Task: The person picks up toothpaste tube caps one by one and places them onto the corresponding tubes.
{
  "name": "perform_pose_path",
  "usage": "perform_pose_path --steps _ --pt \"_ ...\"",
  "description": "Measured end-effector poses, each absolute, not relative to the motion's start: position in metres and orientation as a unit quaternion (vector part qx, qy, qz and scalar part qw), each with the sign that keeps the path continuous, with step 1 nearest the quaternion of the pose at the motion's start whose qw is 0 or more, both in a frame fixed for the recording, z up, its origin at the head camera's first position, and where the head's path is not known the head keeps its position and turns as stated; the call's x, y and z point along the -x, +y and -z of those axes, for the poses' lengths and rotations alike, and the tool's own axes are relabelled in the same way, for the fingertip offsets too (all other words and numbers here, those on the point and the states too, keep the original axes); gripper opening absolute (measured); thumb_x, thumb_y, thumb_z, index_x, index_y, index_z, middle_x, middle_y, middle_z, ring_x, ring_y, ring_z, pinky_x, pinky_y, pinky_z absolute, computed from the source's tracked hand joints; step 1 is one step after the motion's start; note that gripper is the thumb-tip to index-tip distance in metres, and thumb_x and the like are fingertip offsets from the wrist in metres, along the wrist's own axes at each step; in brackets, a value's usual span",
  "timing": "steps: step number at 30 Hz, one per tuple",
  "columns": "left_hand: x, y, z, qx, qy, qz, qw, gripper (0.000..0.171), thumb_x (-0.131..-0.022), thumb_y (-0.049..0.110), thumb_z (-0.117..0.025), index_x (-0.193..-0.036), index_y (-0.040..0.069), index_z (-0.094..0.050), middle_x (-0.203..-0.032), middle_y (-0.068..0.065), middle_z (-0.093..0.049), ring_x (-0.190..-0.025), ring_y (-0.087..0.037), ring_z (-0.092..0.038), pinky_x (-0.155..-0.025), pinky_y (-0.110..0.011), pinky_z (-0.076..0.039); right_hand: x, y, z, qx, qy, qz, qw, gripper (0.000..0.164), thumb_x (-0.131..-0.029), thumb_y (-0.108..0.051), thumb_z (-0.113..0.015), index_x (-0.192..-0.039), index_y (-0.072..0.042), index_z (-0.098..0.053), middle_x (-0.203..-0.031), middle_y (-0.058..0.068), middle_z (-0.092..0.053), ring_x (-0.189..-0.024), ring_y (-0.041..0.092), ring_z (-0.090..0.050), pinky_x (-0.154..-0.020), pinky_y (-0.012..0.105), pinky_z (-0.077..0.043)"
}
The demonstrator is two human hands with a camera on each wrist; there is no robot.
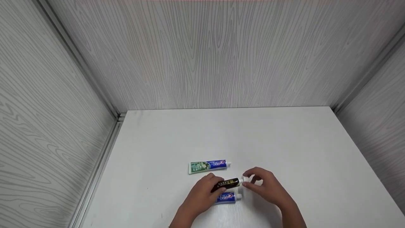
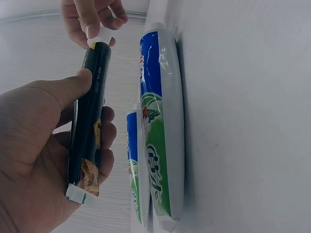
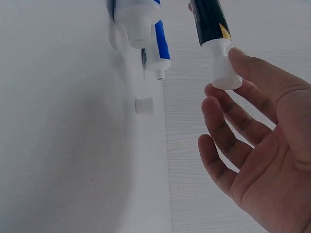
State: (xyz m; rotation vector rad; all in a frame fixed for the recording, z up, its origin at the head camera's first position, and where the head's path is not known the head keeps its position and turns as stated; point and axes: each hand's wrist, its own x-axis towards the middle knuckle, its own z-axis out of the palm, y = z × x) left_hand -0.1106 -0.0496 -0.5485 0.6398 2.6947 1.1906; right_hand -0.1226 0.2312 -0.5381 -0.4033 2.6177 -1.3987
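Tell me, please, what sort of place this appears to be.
Probably an enclosed work booth: a white tabletop with two toothpaste tubes lying on it, and wood-grain panels along three sides.

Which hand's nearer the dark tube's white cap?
Right hand: it pinches the white cap. Left hand grips the dark tube by its body, back from the cap.

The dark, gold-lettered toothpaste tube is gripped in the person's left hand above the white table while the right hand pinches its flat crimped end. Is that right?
Not quite: the right hand pinches the white plastic cap at the opposite end, as the right wrist view shows. The dark, gold-lettered toothpaste tube is indeed gripped in the left hand above the white table.
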Motion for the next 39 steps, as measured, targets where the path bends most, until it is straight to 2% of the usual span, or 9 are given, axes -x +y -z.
perform_pose_path --steps 7,21,30,39 --pt "0.111 -0.051 0.550 -0.216 0.891 -0.391 0.075 0.027 -0.103 0.035 -0.071 -0.125 0.020 -0.075 -0.106 0.011 -0.066 -0.094 0.000 -0.058 -0.085 -0.029 -0.053 0.123 0.230 0.541 0.178 0.864 0.462 0.092 0.027 -0.096 -0.035 -0.081 -0.119 -0.024 -0.076 -0.117 -0.009 -0.073 -0.094 0.010 -0.070 -0.095 0.055 -0.055" --pt "0.110 -0.049 0.548 -0.231 0.883 -0.404 0.068 0.028 -0.103 0.035 -0.071 -0.126 0.020 -0.075 -0.108 0.010 -0.067 -0.097 0.000 -0.059 -0.087 -0.029 -0.054 0.122 0.229 0.541 0.184 0.862 0.462 0.094 0.022 -0.097 -0.038 -0.079 -0.118 -0.031 -0.075 -0.117 -0.011 -0.074 -0.094 0.010 -0.070 -0.093 0.048 -0.057" --pt "0.110 -0.049 0.546 -0.231 0.886 -0.397 0.065 0.027 -0.102 0.036 -0.072 -0.124 0.020 -0.076 -0.106 0.010 -0.067 -0.094 0.000 -0.058 -0.084 -0.028 -0.053 0.122 0.230 0.540 0.197 0.861 0.458 0.099 0.025 -0.103 -0.038 -0.071 -0.122 -0.023 -0.076 -0.120 -0.006 -0.076 -0.100 0.011 -0.070 -0.092 0.033 -0.056" --pt "0.108 -0.049 0.539 -0.228 0.884 -0.402 0.065 0.027 -0.102 0.032 -0.073 -0.125 0.019 -0.075 -0.106 0.010 -0.067 -0.093 0.001 -0.058 -0.084 -0.026 -0.054 0.123 0.227 0.539 0.167 0.866 0.458 0.112 0.025 -0.106 -0.046 -0.063 -0.119 -0.029 -0.077 -0.114 -0.012 -0.076 -0.103 0.010 -0.071 -0.093 0.035 -0.057"
